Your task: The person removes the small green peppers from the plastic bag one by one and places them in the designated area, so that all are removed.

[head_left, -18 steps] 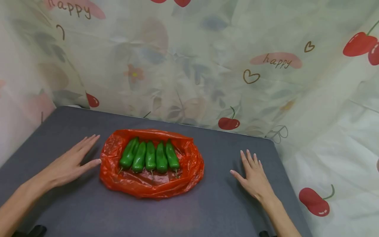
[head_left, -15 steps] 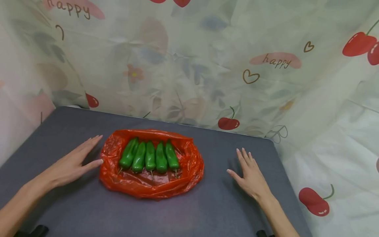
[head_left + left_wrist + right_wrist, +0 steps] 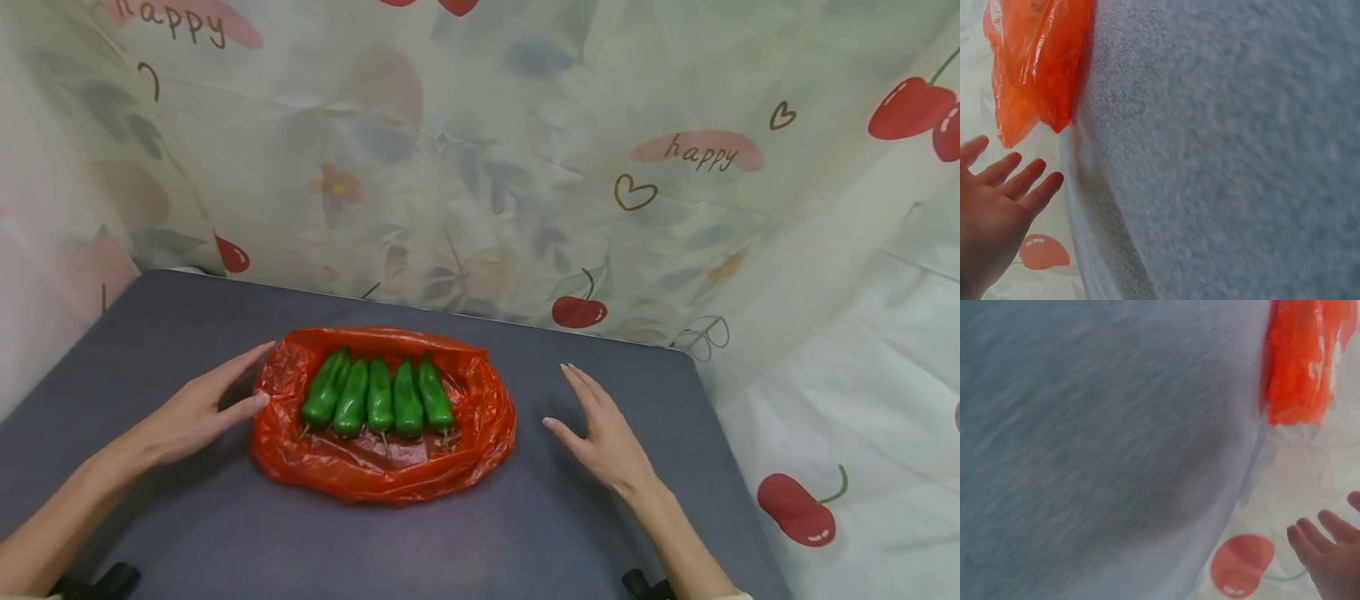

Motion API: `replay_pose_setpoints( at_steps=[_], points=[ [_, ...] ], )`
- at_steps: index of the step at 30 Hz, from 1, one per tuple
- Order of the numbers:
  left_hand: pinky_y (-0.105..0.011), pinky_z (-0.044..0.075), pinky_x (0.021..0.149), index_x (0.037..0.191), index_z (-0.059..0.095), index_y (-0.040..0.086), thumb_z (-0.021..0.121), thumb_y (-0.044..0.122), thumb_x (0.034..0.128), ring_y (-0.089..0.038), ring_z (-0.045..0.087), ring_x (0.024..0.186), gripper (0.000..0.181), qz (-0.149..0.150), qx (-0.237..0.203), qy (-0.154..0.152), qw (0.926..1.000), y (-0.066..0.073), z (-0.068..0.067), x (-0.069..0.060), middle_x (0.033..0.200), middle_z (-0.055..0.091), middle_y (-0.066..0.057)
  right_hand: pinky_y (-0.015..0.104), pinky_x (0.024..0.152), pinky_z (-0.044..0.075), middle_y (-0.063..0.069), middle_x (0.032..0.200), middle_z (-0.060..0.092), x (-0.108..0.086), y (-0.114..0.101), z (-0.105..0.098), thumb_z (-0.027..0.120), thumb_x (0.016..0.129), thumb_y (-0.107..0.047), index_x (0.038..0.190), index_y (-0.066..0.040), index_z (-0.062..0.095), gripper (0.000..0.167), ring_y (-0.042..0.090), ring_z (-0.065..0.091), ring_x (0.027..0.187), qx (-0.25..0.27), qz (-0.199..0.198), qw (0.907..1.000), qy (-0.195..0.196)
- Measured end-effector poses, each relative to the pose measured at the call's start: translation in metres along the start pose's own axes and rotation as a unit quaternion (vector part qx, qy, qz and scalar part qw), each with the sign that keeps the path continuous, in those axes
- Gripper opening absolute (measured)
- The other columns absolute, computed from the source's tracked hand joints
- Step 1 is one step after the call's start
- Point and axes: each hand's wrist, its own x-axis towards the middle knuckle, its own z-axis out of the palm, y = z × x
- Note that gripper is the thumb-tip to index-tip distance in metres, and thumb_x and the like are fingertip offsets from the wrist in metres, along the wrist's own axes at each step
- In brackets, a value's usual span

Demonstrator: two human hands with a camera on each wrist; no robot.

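Note:
A red plastic bag (image 3: pixel 330 479) lies opened out on the dark grey table, its rim rolled into a ring. Several green peppers (image 3: pixel 380 396) lie side by side inside it, stems mostly toward the near side. At the bag's left edge is my left hand (image 3: pixel 191 417), fingers extended; in the left wrist view a small gap shows between its fingertips and the bag (image 3: pixel 1054 62). To the right of the bag, apart from it, my right hand (image 3: pixel 603 437) hovers with fingers spread and nothing in them. The right wrist view shows that hand (image 3: pixel 1335 550) below the bag (image 3: pixel 1300 369).
The grey table (image 3: pixel 450 550) ends at a back edge against a printed cloth curtain (image 3: pixel 480 167) with cherries and "happy" lettering. More of this cloth (image 3: pixel 862 375) hangs along the right side. Dark wrist straps (image 3: pixel 112 579) show at the lower edge of the head view.
Both hands have moved inward toward the bag, the right hand farther than the left. The right hand has turned more sideways. The bag and peppers have stayed in place.

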Motion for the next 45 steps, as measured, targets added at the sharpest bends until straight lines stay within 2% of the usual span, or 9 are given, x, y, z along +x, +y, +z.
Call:
replay_pose_setpoints(
  at_steps=[5, 14, 17, 21, 24, 28, 32, 42, 45],
  points=[
    [-0.056, 0.045, 0.096, 0.158, 0.026, 0.020, 0.072, 0.031, 0.0931, -0.042, 0.047, 0.130, 0.081, 0.000, -0.010, 0.004, 0.9999, 0.003, 0.003, 0.005, 0.154, 0.038, -0.017, 0.049, 0.099, 0.046, 0.007, 0.152, 0.043, 0.012, -0.015, 0.005, 0.080, 0.086, -0.028, 0.153, -0.021, 0.039, 0.079, 0.027, 0.048, 0.132, 0.043, -0.028, 0.9987, 0.001],
    [-0.051, 0.047, 0.097, 0.156, 0.031, 0.016, 0.070, 0.028, 0.0949, -0.045, 0.043, 0.133, 0.073, -0.027, -0.082, -0.007, 0.9962, 0.016, 0.002, 0.016, 0.152, 0.038, -0.021, 0.043, 0.091, 0.053, 0.002, 0.140, 0.055, 0.033, -0.037, 0.016, 0.079, 0.086, -0.013, 0.150, -0.025, 0.044, 0.074, 0.027, 0.062, 0.116, 0.177, -0.032, 0.9836, -0.019],
    [-0.028, 0.050, 0.093, 0.156, 0.030, 0.014, 0.071, 0.026, 0.0941, -0.046, 0.045, 0.131, 0.075, -0.027, -0.085, -0.001, 0.9960, 0.015, 0.003, 0.019, 0.152, 0.038, -0.021, 0.047, 0.089, 0.053, 0.011, 0.138, 0.056, 0.037, -0.059, 0.011, 0.076, 0.086, -0.005, 0.148, -0.014, 0.046, 0.070, 0.034, 0.064, 0.111, 0.216, -0.027, 0.9758, -0.025],
    [-0.032, 0.051, 0.092, 0.155, 0.032, 0.014, 0.072, 0.027, 0.0929, -0.047, 0.048, 0.128, 0.075, -0.024, -0.083, 0.007, 0.9962, 0.015, 0.005, 0.022, 0.150, 0.041, -0.022, 0.051, 0.085, 0.053, 0.023, 0.136, 0.054, 0.043, -0.074, 0.015, 0.074, 0.085, 0.004, 0.145, 0.001, 0.047, 0.066, 0.040, 0.066, 0.103, 0.251, -0.019, 0.9670, -0.040],
    [-0.043, 0.052, 0.090, 0.154, 0.036, 0.015, 0.072, 0.030, 0.0933, -0.046, 0.050, 0.127, 0.072, -0.030, -0.076, 0.004, 0.9966, 0.015, 0.006, 0.023, 0.146, 0.045, -0.023, 0.047, 0.084, 0.054, 0.022, 0.136, 0.055, 0.048, -0.066, 0.031, 0.075, 0.085, 0.001, 0.145, -0.003, 0.048, 0.066, 0.035, 0.068, 0.102, 0.256, -0.014, 0.9653, -0.048],
    [-0.027, 0.052, 0.082, 0.151, 0.039, 0.011, 0.071, 0.030, 0.0940, -0.039, 0.057, 0.118, 0.068, -0.038, -0.079, 0.001, 0.9961, 0.013, 0.009, 0.025, 0.138, 0.053, -0.023, 0.039, 0.083, 0.056, 0.018, 0.135, 0.057, 0.052, -0.067, 0.044, 0.077, 0.086, -0.004, 0.145, -0.009, 0.051, 0.065, 0.027, 0.069, 0.100, 0.262, -0.013, 0.9629, -0.064],
    [-0.024, 0.052, 0.078, 0.149, 0.042, 0.011, 0.073, 0.028, 0.0927, -0.029, 0.061, 0.108, 0.066, -0.037, -0.074, 0.003, 0.9966, 0.010, 0.012, 0.026, 0.130, 0.060, -0.020, 0.034, 0.083, 0.056, 0.015, 0.136, 0.057, 0.055, -0.074, 0.053, 0.077, 0.087, -0.009, 0.145, -0.015, 0.051, 0.063, 0.024, 0.069, 0.100, 0.263, -0.008, 0.9607, -0.087],
    [-0.023, 0.051, 0.080, 0.150, 0.040, 0.011, 0.075, 0.027, 0.0908, -0.032, 0.059, 0.110, 0.070, -0.027, -0.059, 0.000, 0.9979, 0.012, 0.014, 0.022, 0.136, 0.053, -0.023, 0.029, 0.079, 0.055, 0.007, 0.133, 0.062, 0.058, -0.083, 0.071, 0.078, 0.088, -0.018, 0.143, -0.015, 0.054, 0.060, 0.018, 0.069, 0.098, 0.205, 0.025, 0.9725, -0.107],
    [-0.030, 0.052, 0.084, 0.150, 0.039, 0.011, 0.075, 0.029, 0.0906, -0.036, 0.058, 0.113, 0.072, -0.031, -0.050, 0.000, 0.9983, 0.013, 0.015, 0.020, 0.140, 0.049, -0.023, 0.031, 0.078, 0.055, 0.003, 0.132, 0.064, 0.059, -0.084, 0.077, 0.078, 0.088, -0.021, 0.142, -0.017, 0.056, 0.059, 0.017, 0.068, 0.097, 0.184, 0.029, 0.9761, -0.112]
  ],
)
